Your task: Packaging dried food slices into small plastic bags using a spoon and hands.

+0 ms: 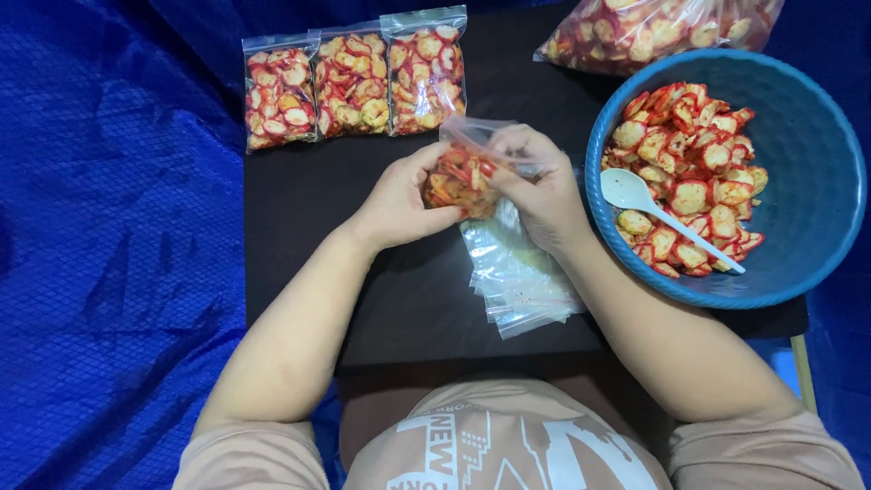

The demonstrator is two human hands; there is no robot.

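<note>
Both my hands hold one small clear zip bag [461, 172] partly filled with red-coated chips, above the middle of a black table [308, 200]. My left hand [399, 200] cups the bag's lower left side. My right hand [544, 186] pinches its open top edge on the right. Under my right wrist lies a stack of empty clear zip bags [517, 281]. A blue bowl [807, 181] at the right holds more red chips [694, 168] and a white plastic spoon [667, 218].
Three filled, sealed bags of chips [354, 82] lie side by side at the table's far left. A large clear bag of chips [653, 27] sits at the far right behind the bowl. Blue tarpaulin [109, 254] surrounds the table.
</note>
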